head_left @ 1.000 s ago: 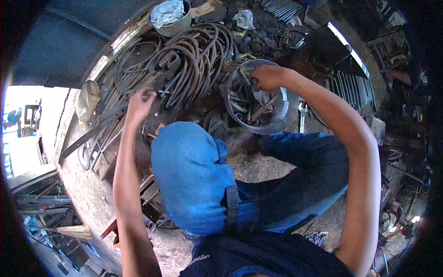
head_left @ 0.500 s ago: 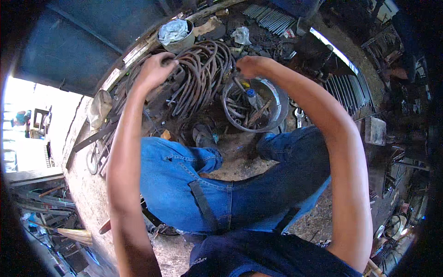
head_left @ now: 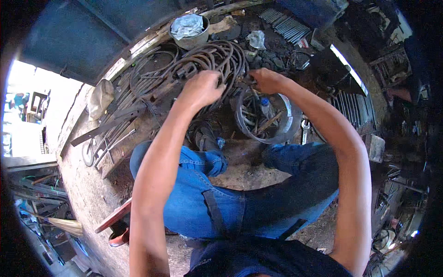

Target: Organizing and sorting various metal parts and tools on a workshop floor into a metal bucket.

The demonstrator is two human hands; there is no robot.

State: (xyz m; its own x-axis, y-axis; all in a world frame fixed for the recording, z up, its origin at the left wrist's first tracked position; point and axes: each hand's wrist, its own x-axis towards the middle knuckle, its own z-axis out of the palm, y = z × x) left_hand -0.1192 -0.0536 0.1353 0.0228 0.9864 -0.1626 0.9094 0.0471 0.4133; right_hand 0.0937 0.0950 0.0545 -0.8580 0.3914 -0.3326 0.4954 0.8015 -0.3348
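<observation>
The person's left hand [head_left: 202,88] curled in front of the coiled hoses [head_left: 227,56]; the right hand [head_left: 270,81], fingers bent, hung near the far rim of the bucket [head_left: 290,122]. Whether either pinched anything could not be told. A spanner [head_left: 305,132] lay beside the bucket

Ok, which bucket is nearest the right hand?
The wider bucket just below the right hand, with a blue-capped bottle inside; the other bucket holds crumpled pale sheeting.
</observation>
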